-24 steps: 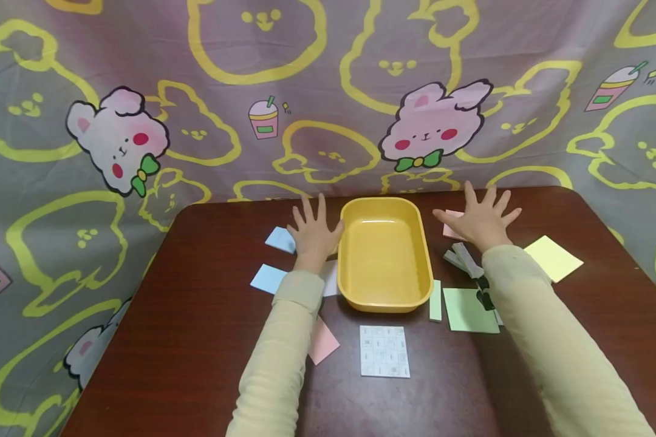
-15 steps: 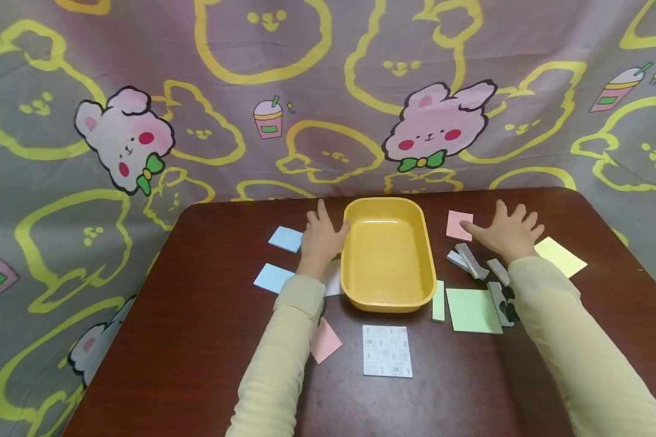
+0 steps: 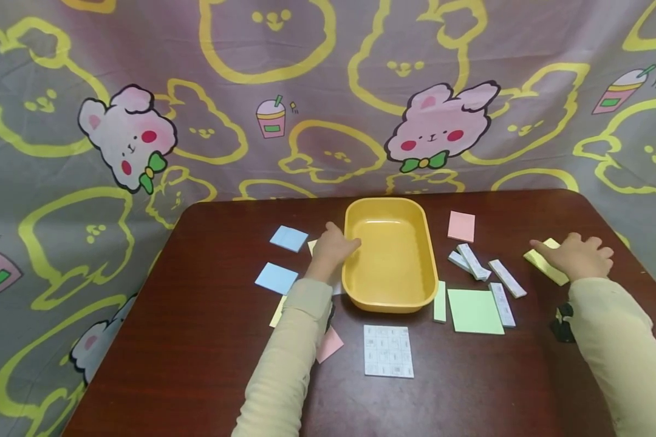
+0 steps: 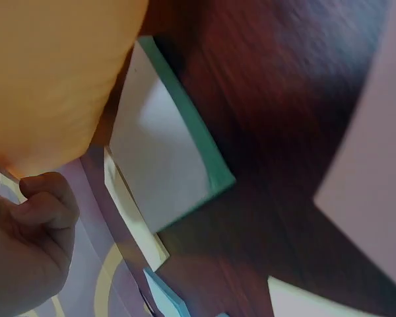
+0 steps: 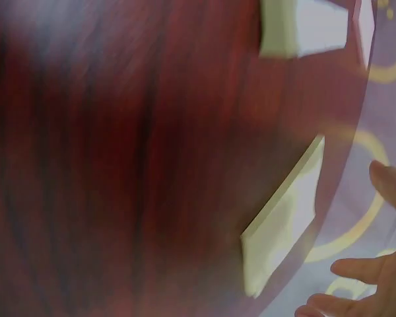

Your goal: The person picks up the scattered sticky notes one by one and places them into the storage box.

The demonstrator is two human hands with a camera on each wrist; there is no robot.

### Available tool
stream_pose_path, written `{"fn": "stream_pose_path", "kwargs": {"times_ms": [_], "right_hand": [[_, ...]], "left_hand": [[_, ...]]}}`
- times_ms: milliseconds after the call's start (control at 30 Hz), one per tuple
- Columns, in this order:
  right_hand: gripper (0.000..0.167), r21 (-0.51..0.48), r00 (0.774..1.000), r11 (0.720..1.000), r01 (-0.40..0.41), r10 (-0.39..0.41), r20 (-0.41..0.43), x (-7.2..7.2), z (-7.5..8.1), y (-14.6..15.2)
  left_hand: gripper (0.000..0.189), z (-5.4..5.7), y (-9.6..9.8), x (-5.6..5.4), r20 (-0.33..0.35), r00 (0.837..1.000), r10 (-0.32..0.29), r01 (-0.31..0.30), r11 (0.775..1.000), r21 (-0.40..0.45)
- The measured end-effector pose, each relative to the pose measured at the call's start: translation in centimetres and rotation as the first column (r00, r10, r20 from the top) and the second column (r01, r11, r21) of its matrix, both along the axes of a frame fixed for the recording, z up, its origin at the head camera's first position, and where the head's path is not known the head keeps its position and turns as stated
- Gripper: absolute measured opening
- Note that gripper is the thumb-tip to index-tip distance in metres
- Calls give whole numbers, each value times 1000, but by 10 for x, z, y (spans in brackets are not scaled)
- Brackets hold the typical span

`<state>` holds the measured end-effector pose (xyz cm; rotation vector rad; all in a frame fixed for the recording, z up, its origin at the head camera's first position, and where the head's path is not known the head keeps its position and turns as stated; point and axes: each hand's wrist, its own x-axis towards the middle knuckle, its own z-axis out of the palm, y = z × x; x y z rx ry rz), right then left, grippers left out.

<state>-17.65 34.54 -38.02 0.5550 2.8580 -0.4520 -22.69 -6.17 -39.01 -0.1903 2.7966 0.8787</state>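
A yellow plastic basin stands near the back middle of the table. My left hand is at its left side, thumb over the rim, and in the left wrist view its fingers curl against the basin. Under that hand, a pale pad with a green edge overlaps a thin yellow pad. My right hand, fingers spread, is over a yellow sticky-note pad at the far right, its thumb at the pad's edge. In the right wrist view a gap shows between the fingers and the pad.
Blue pads and a pink pad lie on the left. A printed white pad sits in front. Right of the basin are a green pad, a green strip, several white strips and a pink pad. A patterned curtain hangs behind.
My right hand has moved right and toward me, from beside the far pink pad to the yellow pad. My left hand has moved slightly nearer, its thumb now over the basin's rim and its fingers less spread.
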Motion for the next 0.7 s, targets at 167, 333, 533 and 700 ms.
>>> {"fn": "stream_pose_path", "kwargs": {"times_ms": [167, 333, 533, 700], "right_hand": [[95, -17, 994, 996, 85, -84, 72, 8, -5, 22], [98, -48, 975, 983, 178, -169, 146, 10, -12, 36], [102, -76, 969, 976, 204, -191, 157, 15, -14, 44], [103, -113, 965, 971, 213, -190, 180, 16, -17, 49]], "left_hand": [[64, -2, 5, -2, -44, 999, 3, -4, 1000, -22], [60, -3, 10, -2, -52, 998, 18, -17, 1000, 19], [69, -5, 17, 0, -39, 995, 89, -88, 996, 36], [69, -6, 23, 1, -44, 989, 142, -141, 990, 24]]}}
